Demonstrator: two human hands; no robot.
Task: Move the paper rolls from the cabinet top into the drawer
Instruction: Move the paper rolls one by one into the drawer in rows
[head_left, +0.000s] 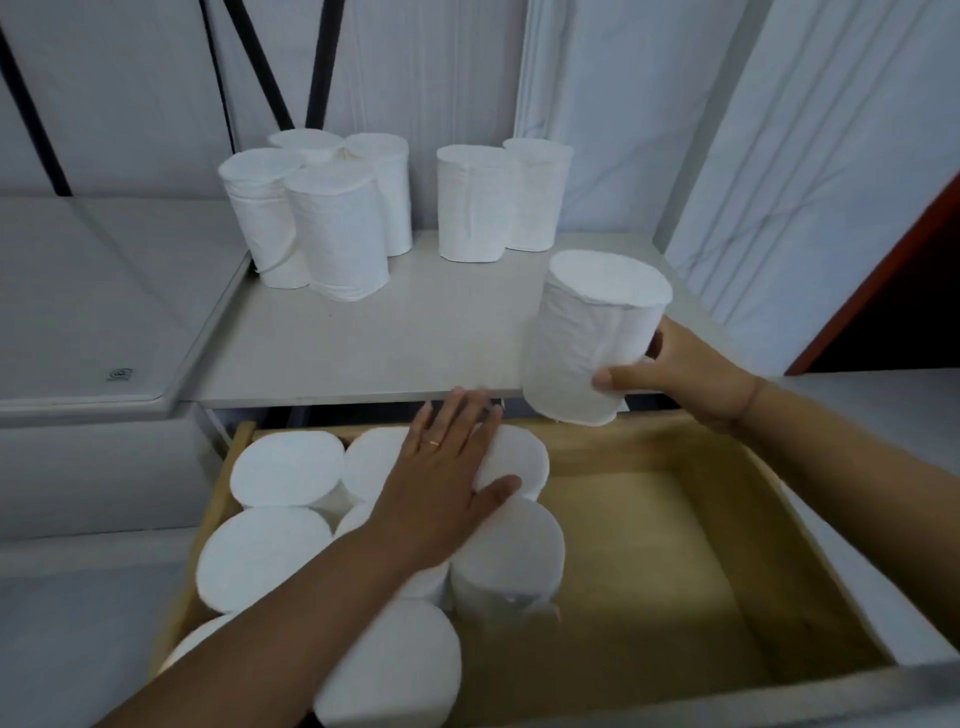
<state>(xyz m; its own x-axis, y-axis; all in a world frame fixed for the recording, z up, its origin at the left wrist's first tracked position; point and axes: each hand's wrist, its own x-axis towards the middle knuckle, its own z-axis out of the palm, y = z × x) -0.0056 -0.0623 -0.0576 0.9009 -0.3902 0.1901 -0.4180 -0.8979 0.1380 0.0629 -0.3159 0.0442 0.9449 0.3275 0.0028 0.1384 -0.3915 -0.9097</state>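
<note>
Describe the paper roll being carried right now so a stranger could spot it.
Find the grey cabinet top above the open wooden drawer. At its front right corner, the right hand grips a white paper roll. It alone is tilted and airborne.

The left hand (441, 483) hides most of two paper rolls (514, 457) beneath it.

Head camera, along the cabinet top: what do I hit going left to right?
Cluster of four rolls → pair of rolls → roll held in the right hand → right hand.
</note>
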